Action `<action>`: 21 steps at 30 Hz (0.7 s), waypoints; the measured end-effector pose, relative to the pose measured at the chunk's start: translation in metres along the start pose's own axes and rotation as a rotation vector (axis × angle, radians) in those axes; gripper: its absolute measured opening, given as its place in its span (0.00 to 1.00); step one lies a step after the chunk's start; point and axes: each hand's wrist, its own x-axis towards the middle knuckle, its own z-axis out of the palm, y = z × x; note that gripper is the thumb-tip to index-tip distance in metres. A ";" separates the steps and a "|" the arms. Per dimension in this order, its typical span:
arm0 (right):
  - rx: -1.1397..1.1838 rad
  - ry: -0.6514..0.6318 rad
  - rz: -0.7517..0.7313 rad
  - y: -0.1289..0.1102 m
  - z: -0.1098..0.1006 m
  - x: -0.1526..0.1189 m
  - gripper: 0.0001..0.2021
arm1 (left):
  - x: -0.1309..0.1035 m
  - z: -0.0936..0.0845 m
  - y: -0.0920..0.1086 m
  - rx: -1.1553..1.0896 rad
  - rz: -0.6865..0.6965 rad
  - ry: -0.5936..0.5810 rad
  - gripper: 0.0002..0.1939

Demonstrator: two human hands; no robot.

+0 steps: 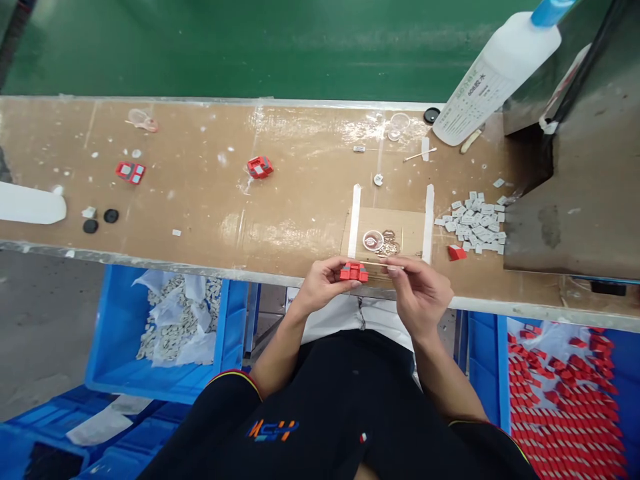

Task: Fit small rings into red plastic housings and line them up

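At the bench's near edge my left hand pinches a small red plastic toy part with grey patches. My right hand is closed on a thin stick, like a cotton swab, whose far end reaches the red part. Whether its tip touches the part I cannot tell. Just beyond my hands, a small round dish sits on a cardboard sheet between two white tape strips, beside a spread of brownish glossy marks. A pile of small light-grey pieces lies to the right, with a red piece next to it.
A large white bottle stands at the back right, beside a dark box-like panel. Two red parts lie farther left. Blue crates hold grey pieces at lower left and red parts at lower right.
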 end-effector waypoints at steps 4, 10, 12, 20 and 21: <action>-0.054 -0.079 -0.094 -0.006 0.002 -0.002 0.08 | 0.000 0.000 0.000 -0.011 -0.016 -0.009 0.23; -0.143 -0.154 -0.135 -0.008 0.004 -0.004 0.07 | -0.001 -0.001 0.000 -0.006 -0.003 -0.005 0.22; -0.171 -0.169 -0.144 -0.007 0.005 -0.005 0.06 | -0.001 -0.002 -0.001 0.009 0.005 -0.009 0.22; -0.159 -0.175 -0.170 -0.008 0.007 -0.005 0.07 | -0.002 -0.003 -0.001 0.001 -0.006 -0.010 0.22; -0.164 -0.182 -0.171 -0.008 0.006 -0.005 0.07 | -0.002 -0.003 0.000 0.001 -0.001 -0.011 0.22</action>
